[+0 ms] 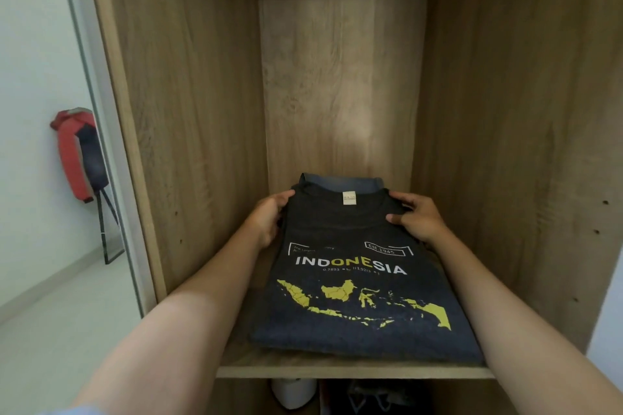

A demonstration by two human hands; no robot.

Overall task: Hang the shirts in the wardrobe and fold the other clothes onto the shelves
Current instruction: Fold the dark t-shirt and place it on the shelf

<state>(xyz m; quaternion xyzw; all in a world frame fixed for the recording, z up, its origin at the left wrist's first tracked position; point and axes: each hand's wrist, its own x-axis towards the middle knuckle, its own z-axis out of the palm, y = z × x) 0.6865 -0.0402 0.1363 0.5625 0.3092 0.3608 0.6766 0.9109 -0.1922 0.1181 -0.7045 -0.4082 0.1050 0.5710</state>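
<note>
A folded dark T-shirt (364, 283) is already laid on the wardrobe shelf (337, 371), gripped at its collar end by the left hand (269, 219) and right hand (416, 217), with only release seemingly left.

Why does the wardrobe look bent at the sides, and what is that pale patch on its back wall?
Head view: the wide-angle lens bows the wardrobe side panels outward; the pale patch on the back panel looks like soft reflected light; the folded T-shirt print is sharp, while the red object at the left edge is slightly blurred.
</note>
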